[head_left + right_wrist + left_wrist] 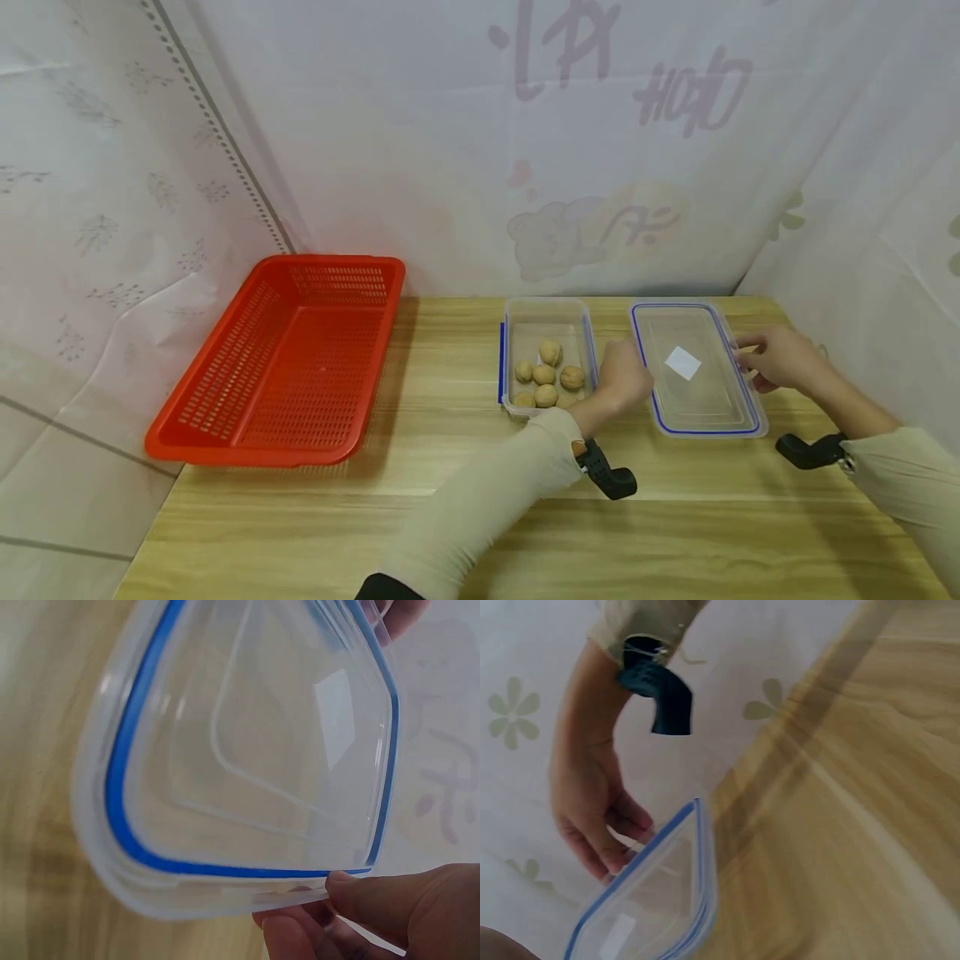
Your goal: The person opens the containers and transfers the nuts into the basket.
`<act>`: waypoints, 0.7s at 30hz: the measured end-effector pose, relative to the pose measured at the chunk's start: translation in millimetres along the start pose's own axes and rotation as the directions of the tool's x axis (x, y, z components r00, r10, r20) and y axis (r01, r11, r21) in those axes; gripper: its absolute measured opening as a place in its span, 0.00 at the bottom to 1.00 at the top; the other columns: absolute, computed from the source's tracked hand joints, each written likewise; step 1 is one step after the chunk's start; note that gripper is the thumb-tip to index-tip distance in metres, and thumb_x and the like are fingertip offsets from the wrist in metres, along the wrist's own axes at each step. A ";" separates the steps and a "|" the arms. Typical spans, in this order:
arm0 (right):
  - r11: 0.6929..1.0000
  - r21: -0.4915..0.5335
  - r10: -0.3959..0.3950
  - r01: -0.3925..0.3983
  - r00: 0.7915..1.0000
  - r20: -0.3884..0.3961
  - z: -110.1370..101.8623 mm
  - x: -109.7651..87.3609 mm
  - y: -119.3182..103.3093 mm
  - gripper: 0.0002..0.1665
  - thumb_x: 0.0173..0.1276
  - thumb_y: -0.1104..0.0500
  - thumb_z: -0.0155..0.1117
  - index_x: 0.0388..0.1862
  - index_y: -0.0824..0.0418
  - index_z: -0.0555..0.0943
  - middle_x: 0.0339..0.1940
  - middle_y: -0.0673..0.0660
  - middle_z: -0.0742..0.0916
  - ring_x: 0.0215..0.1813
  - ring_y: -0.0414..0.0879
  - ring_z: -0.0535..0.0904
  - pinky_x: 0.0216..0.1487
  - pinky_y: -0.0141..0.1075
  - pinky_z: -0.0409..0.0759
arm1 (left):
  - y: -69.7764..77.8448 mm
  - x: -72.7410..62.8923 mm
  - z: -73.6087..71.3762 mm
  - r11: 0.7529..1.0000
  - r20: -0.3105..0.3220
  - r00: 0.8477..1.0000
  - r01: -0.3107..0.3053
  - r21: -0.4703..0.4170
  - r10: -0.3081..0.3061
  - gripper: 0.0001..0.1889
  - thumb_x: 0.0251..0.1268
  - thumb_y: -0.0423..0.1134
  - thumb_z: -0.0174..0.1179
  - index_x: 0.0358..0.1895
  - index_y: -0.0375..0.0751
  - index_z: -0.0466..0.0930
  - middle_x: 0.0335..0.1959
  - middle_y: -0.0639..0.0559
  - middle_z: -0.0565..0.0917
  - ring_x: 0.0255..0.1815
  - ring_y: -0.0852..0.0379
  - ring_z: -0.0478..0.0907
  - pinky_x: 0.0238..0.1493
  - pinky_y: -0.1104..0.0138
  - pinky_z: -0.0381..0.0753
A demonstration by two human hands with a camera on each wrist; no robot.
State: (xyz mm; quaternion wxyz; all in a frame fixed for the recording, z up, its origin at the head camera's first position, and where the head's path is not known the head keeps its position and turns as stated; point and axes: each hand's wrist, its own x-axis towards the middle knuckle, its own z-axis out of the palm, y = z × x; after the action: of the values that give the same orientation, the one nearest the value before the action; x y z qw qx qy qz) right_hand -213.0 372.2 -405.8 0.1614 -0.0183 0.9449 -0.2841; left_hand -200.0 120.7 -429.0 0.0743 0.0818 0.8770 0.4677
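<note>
A clear plastic lid (708,404) with a blue seal and a white square label (683,363) is at the right of the table. My right hand (780,358) pinches its right edge, thumb (375,896) over the rim and fingers below. At the lid's left edge, my left hand (624,372) grips with fingers mostly hidden in the head view; part of it (405,616) shows at the opposite rim in the right wrist view. Left of that hand stands a clear container (543,313) with several walnuts (572,377) inside.
A large red plastic basket (322,446) stands on the table's left side. Blue clips (502,362) flank the container. White patterned cloth (420,125) hangs behind and along the sides of the wooden table (315,525).
</note>
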 end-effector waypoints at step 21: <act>0.999 -0.002 0.037 -0.037 0.999 -0.012 37.7 -0.4 37.6 0.24 0.73 0.67 0.58 0.60 0.86 0.72 0.27 0.62 0.87 0.22 0.48 0.83 0.25 0.42 0.85 | -18.9 -10.2 51.6 0.950 -0.088 0.982 0.184 0.253 -0.167 0.15 0.55 0.26 0.68 0.47 0.39 0.84 0.37 0.49 0.79 0.40 0.59 0.79 0.44 0.72 0.81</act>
State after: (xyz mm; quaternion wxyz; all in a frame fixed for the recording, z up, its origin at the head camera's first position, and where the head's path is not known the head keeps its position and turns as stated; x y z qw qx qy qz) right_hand -198.5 383.7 -455.8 0.1610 0.0007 0.9463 -0.2802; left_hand -180.8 149.8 -472.6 0.0756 -0.0029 0.9365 0.3423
